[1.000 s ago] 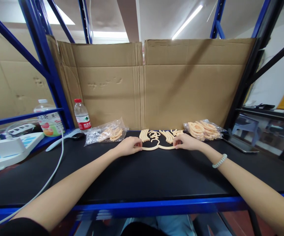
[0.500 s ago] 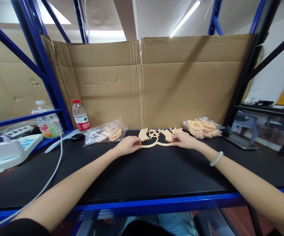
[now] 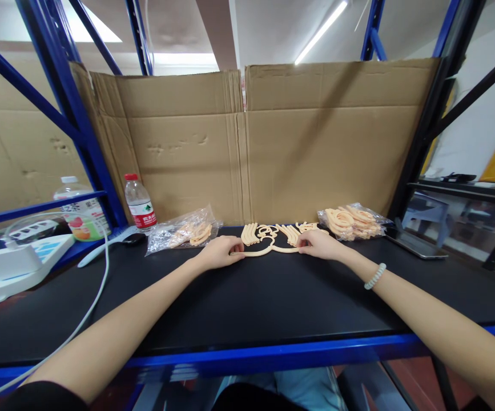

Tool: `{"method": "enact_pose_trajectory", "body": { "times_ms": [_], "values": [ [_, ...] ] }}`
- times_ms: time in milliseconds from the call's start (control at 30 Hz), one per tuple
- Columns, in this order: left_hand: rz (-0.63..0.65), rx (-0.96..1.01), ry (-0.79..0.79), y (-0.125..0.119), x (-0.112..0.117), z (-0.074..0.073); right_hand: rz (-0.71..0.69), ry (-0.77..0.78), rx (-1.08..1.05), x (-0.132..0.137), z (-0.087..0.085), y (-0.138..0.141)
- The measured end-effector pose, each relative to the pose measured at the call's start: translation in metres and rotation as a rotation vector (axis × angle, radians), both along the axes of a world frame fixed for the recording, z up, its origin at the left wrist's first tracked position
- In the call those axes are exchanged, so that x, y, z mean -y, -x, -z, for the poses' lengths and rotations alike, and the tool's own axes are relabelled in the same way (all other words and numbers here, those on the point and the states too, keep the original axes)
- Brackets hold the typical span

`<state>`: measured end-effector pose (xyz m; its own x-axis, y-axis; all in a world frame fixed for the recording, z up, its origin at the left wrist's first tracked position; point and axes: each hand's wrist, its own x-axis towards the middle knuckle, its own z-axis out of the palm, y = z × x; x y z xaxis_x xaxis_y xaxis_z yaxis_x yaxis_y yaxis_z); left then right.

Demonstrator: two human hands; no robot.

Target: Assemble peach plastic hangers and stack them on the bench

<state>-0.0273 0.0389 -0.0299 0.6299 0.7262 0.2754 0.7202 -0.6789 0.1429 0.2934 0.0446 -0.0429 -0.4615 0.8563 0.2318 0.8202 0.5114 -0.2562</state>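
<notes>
A pale beige curved strip point(image 3: 258, 253) lies on the black tabletop point(image 3: 268, 302), two shallow arcs meeting at a point in the middle. My left hand point(image 3: 219, 252) is closed at its left end, fingers pinched together. At the other end, my right hand point(image 3: 322, 245) pinches the strip between thumb and fingers; a pale bead bracelet is on that wrist. Just behind the strip, a group of slanted beige strips point(image 3: 288, 234) and curled beige pieces point(image 3: 266, 232) lies flat. Part of this group is hidden behind my right hand.
Clear plastic bags of beige pieces lie left point(image 3: 182, 231) and right point(image 3: 354, 221). At left are a red-capped water bottle point(image 3: 139, 200), a larger bottle point(image 3: 82, 214), a white-handled tool point(image 3: 105, 245), a power strip point(image 3: 54, 251) and a cable point(image 3: 97, 297). Cardboard point(image 3: 187, 154) stands behind.
The view has shifted very slightly. Both hands stay at the ends of the curved strip, with hardly any movement.
</notes>
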Motion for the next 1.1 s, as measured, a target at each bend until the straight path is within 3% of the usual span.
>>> {"method": "enact_pose_trajectory", "body": {
  "times_ms": [167, 433, 567, 700, 1100],
  "values": [
    [-0.049, 0.044, 0.009, 0.006, -0.006, -0.003, -0.013, -0.052, -0.043, 0.006, -0.008, 0.000],
    [-0.122, 0.055, -0.045, 0.014, -0.010, -0.010, 0.115, -0.154, -0.159, 0.002, -0.019, -0.014],
    [-0.078, 0.034, 0.003, 0.014, -0.010, -0.009, 0.026, -0.044, -0.143, 0.001, -0.020, -0.018],
    [0.007, 0.000, 0.051, 0.012, -0.009, -0.006, -0.033, 0.071, -0.041, 0.004, -0.017, -0.016],
    [-0.024, -0.004, -0.016, 0.008, -0.009, -0.001, 0.089, -0.014, -0.040, -0.007, 0.001, -0.011]
  ]
}}
